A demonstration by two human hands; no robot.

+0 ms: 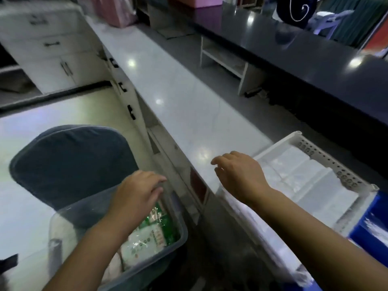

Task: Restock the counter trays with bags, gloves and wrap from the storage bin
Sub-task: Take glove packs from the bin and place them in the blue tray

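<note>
1. The clear storage bin point(182, 226) sits under the left hand, its open top facing up.
2. Green-and-white packets point(147, 238) lie in the bin below the left wrist. They look light, soft and film-wrapped, so probably slippery. I would pinch one across its flat middle, thumb under an edge, not at a corner.
3. The left hand point(136, 194) hovers palm down over the bin's far end, fingers relaxed and holding nothing. I cannot tell whether the fingertips brush the rim.
4. The right hand point(239, 173) hangs above the counter point(178, 101) edge, fingers loosely curled and empty.
5. The white perforated tray point(327, 156) lies just right of the right hand. It holds folded clear bags point(304, 177), which look limp and likely to slide apart.
6. A blue tray point(373, 219) sits beyond it, farther right.
</note>
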